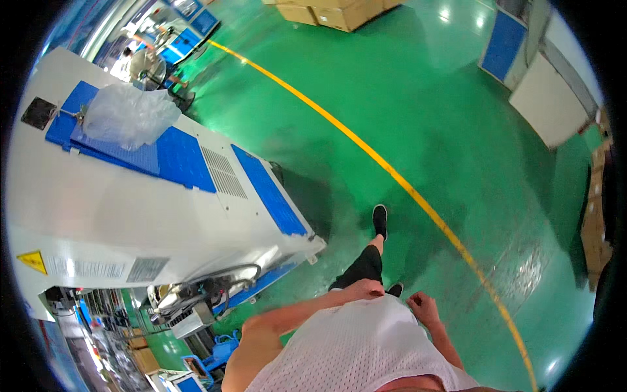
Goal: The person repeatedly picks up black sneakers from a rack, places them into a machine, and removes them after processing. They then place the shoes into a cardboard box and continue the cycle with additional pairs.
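My left hand [366, 289] is curled in front of my waist, at the edge of my white mesh shirt [353, 333]. Its fingertips are hidden, so what it holds, if anything, does not show. To the right, my right hand [423, 307] hangs beside the shirt with its fingers curled in and nothing visible in them. One leg in black shorts [359, 269] is stretched forward, and its black shoe [380, 221] is on the green floor [366, 85].
A large white machine with blue panels [117, 215] fills the left, a clear plastic bag [130, 114] on top. A yellow line [392, 171] curves across the floor. Cardboard boxes [336, 16] are ahead; a white cabinet [552, 101] and more boxes [594, 222] stand right. A person [124, 64] is far left.
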Demonstrator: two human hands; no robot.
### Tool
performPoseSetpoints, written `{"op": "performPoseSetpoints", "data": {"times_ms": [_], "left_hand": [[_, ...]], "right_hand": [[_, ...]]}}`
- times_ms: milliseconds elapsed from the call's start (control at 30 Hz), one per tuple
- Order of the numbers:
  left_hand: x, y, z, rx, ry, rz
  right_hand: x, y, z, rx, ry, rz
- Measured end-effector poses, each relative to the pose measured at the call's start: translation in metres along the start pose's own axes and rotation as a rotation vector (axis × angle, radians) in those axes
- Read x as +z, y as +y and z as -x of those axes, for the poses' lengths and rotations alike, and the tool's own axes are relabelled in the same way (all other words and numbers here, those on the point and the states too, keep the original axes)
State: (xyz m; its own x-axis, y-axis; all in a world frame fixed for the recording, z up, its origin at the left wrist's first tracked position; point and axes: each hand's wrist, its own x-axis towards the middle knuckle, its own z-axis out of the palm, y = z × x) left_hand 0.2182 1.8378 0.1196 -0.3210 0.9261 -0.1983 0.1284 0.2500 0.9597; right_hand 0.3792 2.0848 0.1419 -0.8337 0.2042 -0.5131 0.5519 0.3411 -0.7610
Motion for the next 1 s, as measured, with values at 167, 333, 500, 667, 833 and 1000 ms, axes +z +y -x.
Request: {"op": "performPoseSetpoints", "data": {"times_ms": [167, 333, 500, 667, 833, 1000], "left_hand": [[-0.125, 0.000, -0.068, -0.134, 0.210, 0.087], [-0.271, -0.005, -0.135, -0.158, 0.223, -0.025], [-0.388, 0.013, -0.155, -0.266, 0.378, 0.158], [-0.487, -0.029, -0.199, -0.298, 0.415, 0.271], [-0.629, -0.028, -0.264, -0.335, 0.568, 0.316], [-0.751, -0.009, -0.277, -0.354, 0.504, 0.237]], "right_hand": [[-0.062, -0.025, -0.146, -0.065, 0.099, 0.085], [-0.117, -0.090, -0.301, 0.002, 0.096, 0.036], [-0.128, -0.192, -0.455, -0.047, -0.010, 0.025], [-0.121, -0.317, -0.583, -0.292, -0.166, 0.179], [-0.101, -0.457, -0.733, -0.461, -0.438, 0.132], [-0.094, -0.581, -0.836, -0.500, -0.757, 0.364]]}}
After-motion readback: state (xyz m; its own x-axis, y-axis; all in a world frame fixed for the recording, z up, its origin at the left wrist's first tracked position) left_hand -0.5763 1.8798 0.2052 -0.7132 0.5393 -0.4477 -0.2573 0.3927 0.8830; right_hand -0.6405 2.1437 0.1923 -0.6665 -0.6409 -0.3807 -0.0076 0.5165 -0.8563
